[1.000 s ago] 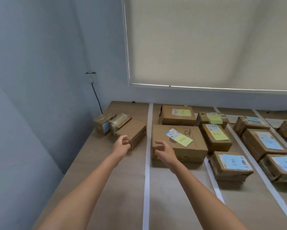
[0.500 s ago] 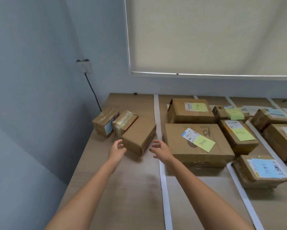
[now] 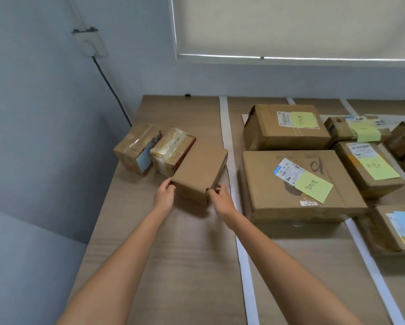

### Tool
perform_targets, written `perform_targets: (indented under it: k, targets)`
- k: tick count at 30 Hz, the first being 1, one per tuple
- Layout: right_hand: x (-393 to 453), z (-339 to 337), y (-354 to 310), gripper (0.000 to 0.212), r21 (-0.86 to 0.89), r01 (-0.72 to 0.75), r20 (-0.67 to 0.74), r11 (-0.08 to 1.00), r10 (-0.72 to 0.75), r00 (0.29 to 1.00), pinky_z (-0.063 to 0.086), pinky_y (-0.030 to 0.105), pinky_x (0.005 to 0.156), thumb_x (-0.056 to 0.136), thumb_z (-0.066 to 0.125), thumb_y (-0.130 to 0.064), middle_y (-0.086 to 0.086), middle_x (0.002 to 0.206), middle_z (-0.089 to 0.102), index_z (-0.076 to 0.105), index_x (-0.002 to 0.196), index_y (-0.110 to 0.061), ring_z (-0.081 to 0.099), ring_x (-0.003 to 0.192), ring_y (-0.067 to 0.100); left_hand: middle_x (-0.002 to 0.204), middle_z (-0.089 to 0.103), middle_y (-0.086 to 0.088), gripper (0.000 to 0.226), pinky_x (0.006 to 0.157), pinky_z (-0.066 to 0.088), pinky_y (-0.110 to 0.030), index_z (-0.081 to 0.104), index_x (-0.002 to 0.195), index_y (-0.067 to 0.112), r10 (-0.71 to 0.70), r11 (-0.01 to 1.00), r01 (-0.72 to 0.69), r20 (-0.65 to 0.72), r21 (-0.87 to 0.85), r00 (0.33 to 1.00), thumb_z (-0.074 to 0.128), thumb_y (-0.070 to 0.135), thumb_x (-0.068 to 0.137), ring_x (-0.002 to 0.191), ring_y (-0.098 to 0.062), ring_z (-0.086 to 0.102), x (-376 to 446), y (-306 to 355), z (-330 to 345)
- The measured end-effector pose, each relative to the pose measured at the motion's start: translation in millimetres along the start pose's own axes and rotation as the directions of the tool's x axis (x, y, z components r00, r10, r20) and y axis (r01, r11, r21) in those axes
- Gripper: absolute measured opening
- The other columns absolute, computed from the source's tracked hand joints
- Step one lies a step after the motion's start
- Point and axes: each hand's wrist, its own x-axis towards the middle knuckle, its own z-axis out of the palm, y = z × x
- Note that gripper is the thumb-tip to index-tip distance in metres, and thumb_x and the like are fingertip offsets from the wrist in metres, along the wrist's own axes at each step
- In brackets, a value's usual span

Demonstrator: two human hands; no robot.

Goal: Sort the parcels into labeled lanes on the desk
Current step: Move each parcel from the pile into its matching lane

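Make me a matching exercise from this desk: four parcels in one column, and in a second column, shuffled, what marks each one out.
Parcels:
1. plain box
2. big front box
3. leftmost box
4. near-right box

Marks:
A. blue label on its top
B. gripped by left hand and right hand
C. blue label on its side
D. yellow note beside a white label

Pairs: 1-B, 2-D, 3-C, 4-A

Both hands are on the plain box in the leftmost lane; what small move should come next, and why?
Probably lift the plain box and tip it to find a label. The left hand and right hand grip its near corners, its top shows no sticky note, and the big box in the next lane carries a yellow one.
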Motion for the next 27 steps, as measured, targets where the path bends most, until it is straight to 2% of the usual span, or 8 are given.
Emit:
perform_targets:
  k: [4, 8, 15, 19, 21, 24, 25, 27]
  targets:
    - [-31.1, 9.1, 4.9, 0.055, 0.016, -0.038, -0.007, 0.999, 0.038, 0.999, 0.044, 0.038, 0.1, 0.093, 0.05, -0.033, 0.008, 0.135, 0.05, 0.03, 0.141, -0.012, 0.051, 0.119, 0.027, 0.134, 0.054, -0.012, 0.041, 0.106, 0.04, -0.041, 0.049, 0.135, 0.01, -0.017, 1.0, 0.017, 0.001, -0.021, 1.0, 0.042, 0.01, 0.095, 0.122, -0.029, 0.05, -32.9, -9.6, -3.2]
    - [-78.3, 2.2, 9.0, 0.056, -0.043, -0.048, 0.009, 0.998, 0.048, 0.999, 0.041, 0.035, 0.098, 0.093, 0.048, -0.034, 0.008, 0.135, 0.051, 0.029, 0.141, -0.013, 0.05, 0.12, 0.027, 0.13, 0.056, -0.01, 0.041, 0.087, 0.038, -0.024, 0.05, 0.134, 0.012, 0.006, 0.999, -0.003, -0.054, 0.049, 0.999, 0.047, 0.01, 0.093, 0.116, -0.025, 0.052, -83.6, -14.3, -16.5]
    - [-156.3, -21.8, -17.0, 0.054, -0.062, 0.07, -0.02, 0.996, -0.071, 0.997, 0.041, 0.034, 0.089, 0.092, 0.046, -0.037, 0.005, 0.132, 0.05, 0.029, 0.139, -0.017, 0.049, 0.104, 0.021, 0.13, 0.054, -0.009, 0.041, 0.083, 0.035, -0.026, 0.047, 0.134, 0.02, 0.11, 0.993, -0.107, -0.054, 0.046, 0.993, 0.046, 0.016, 0.094, 0.102, -0.017, 0.048, -165.8, 19.0, -46.2]
    - [-186.9, -35.7, -45.9, 0.051, 0.177, 0.137, -0.1, 0.975, -0.12, 0.988, 0.038, 0.027, 0.071, 0.094, 0.045, -0.037, 0.007, 0.131, 0.05, 0.031, 0.141, -0.02, 0.049, 0.096, 0.016, 0.13, 0.056, -0.005, 0.04, 0.077, 0.038, -0.018, 0.045, 0.134, 0.018, 0.276, 0.96, -0.275, 0.005, -0.054, 0.961, 0.047, 0.014, 0.094, 0.099, -0.009, 0.051, -206.8, 54.9, -60.1]
    - [-197.7, -43.5, -57.2, 0.049, 0.323, 0.198, -0.163, 0.925, -0.151, 0.975, 0.038, 0.03, 0.08, 0.093, 0.046, -0.034, 0.004, 0.129, 0.051, 0.034, 0.14, -0.027, 0.051, 0.103, 0.016, 0.133, 0.053, -0.002, 0.043, 0.077, 0.038, -0.013, 0.041, 0.138, 0.019, 0.361, 0.924, -0.351, 0.046, -0.149, 0.931, 0.045, 0.015, 0.095, 0.1, -0.004, 0.053, -225.5, 71.5, -70.4]
    - [-211.9, -49.2, -61.3, 0.051, 0.419, 0.225, -0.13, 0.88, -0.187, 0.974, 0.035, 0.05, 0.102, 0.091, 0.046, -0.034, 0.002, 0.142, 0.041, 0.032, 0.14, -0.039, 0.039, 0.129, 0.029, 0.145, 0.041, 0.005, 0.05, 0.101, 0.029, -0.038, 0.029, 0.143, 0.031, 0.363, 0.922, -0.34, 0.109, -0.184, 0.925, 0.043, 0.028, 0.095, 0.126, -0.016, 0.042, -245.7, 74.4, -80.3]
    - [-217.5, -48.0, -58.0, 0.053, 0.424, 0.209, -0.094, 0.881, -0.187, 0.978, 0.034, 0.053, 0.104, 0.091, 0.046, -0.034, 0.002, 0.147, 0.036, 0.029, 0.141, -0.04, 0.035, 0.132, 0.031, 0.147, 0.038, 0.005, 0.052, 0.101, 0.029, -0.043, 0.027, 0.144, 0.032, 0.342, 0.931, -0.316, 0.134, -0.183, 0.93, 0.043, 0.03, 0.094, 0.126, -0.019, 0.042, -251.6, 67.7, -80.4]
    - [-230.8, -42.2, -46.0, 0.056, 0.385, 0.197, -0.043, 0.902, -0.196, 0.98, 0.04, 0.045, 0.097, 0.092, 0.047, -0.034, 0.002, 0.151, 0.03, 0.027, 0.143, -0.038, 0.04, 0.124, 0.025, 0.142, 0.044, 0.0, 0.055, 0.084, 0.044, -0.032, 0.024, 0.146, 0.029, 0.306, 0.941, -0.268, 0.177, -0.207, 0.935, 0.043, 0.027, 0.095, 0.108, -0.013, 0.055, -264.7, 47.8, -75.0]
